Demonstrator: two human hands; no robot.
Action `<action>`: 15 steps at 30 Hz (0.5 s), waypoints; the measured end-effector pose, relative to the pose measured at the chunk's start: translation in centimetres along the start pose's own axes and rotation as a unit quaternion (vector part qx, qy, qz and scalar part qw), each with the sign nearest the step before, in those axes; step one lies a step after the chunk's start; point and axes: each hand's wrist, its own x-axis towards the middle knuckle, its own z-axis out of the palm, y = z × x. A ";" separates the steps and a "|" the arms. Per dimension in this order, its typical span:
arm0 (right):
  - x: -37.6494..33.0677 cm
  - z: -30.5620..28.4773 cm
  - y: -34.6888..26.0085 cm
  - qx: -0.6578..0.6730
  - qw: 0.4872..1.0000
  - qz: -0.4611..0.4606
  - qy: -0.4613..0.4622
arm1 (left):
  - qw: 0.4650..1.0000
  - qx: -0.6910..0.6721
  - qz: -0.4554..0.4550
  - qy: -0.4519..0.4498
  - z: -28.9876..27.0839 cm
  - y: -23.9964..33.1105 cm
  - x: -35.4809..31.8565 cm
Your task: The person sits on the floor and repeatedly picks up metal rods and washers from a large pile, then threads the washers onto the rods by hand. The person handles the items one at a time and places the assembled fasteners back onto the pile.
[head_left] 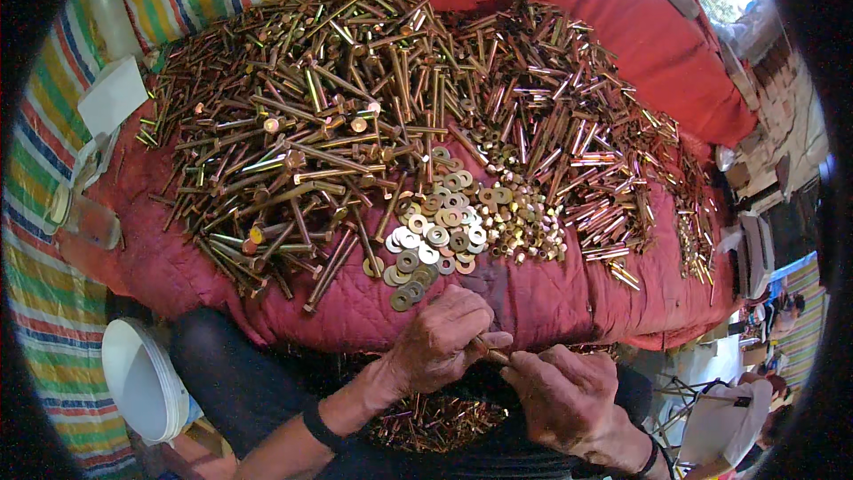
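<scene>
Between both hands (444,338) (567,391), a half-hidden metal rod (495,356).

Golden bolts (330,156); dark-red quilt (569,302)

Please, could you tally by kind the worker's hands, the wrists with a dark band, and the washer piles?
Hands: 2 (left hand, right hand)
Banded wrists: 2 (left wrist, right wrist)
Washer pile: 1 (single washers overlap too much to count)
Total: 5
</scene>
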 end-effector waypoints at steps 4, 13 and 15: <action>0.0 0.9 -1.5 0.041 0.991 0.123 0.045 | 0.999 0.035 -0.001 0.035 0.4 0.1 -0.1; -0.6 0.7 -2.6 -0.042 0.993 0.114 0.010 | 0.993 0.081 0.019 0.084 1.7 0.4 -0.1; -1.0 0.7 -2.4 -0.112 0.992 0.053 -0.004 | 0.993 0.088 0.020 0.079 2.0 0.4 -0.1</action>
